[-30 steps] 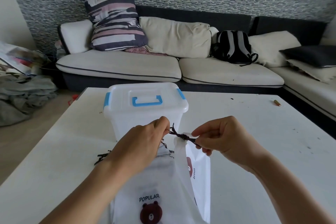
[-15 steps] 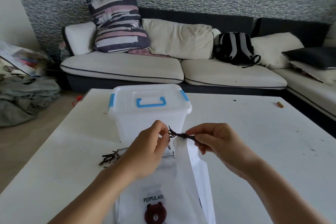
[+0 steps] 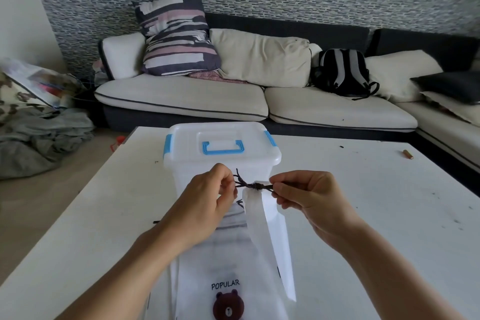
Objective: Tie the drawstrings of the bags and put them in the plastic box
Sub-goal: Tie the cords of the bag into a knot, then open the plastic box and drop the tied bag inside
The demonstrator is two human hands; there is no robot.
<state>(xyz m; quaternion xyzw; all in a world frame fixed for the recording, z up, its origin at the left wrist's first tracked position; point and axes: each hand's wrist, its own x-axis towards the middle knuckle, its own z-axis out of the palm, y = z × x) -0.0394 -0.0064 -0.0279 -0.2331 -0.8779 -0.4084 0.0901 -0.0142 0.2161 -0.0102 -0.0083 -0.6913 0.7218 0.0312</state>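
Nearest, the white bag (image 3: 233, 254) with the bear print lies on the table (image 3: 363, 215) just in front of the plastic box (image 3: 220, 161). Above its neck the left hand (image 3: 207, 205) and right hand (image 3: 311, 200) each pinch an end of the dark drawstring (image 3: 255, 186), a knot between them. Whether it is tight is hard to tell; uneven pulling could let it slip. Behind them, the box's lid is closed.

Translucent plastic box (image 3: 220, 163), matt table (image 3: 363, 215)
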